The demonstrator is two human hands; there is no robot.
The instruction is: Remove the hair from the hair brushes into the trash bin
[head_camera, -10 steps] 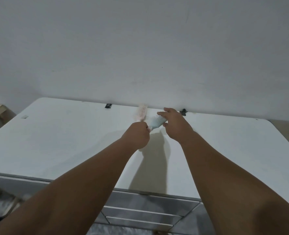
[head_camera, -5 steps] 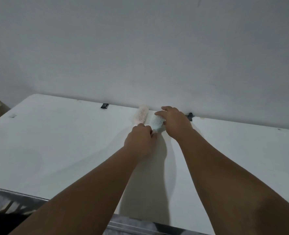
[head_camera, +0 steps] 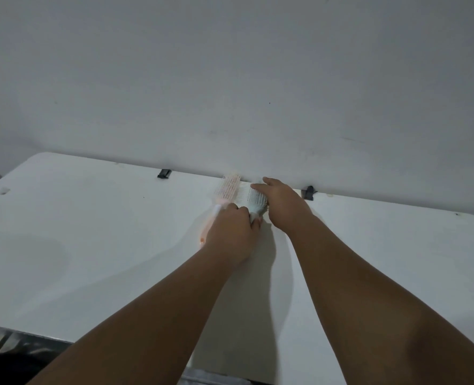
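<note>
1. Two brushes sit at the far edge of the white counter (head_camera: 91,245), by the wall (head_camera: 230,79).
2. Pink brush (head_camera: 228,187) lies flat, its handle running under the left wrist.
3. Blue brush (head_camera: 256,202) just right of it, heads nearly touching.
4. Left hand (head_camera: 231,234) is closed around the blue brush handle.
5. Right hand (head_camera: 281,204) is on the blue brush head, fingers bent over it; can't tell whether it's pinching anything.
6. Two black clips (head_camera: 164,173) on the counter's back edge.

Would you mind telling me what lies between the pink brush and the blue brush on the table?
In the head view, a white comb-like piece lies between the pink brush and the blue brush.
</note>
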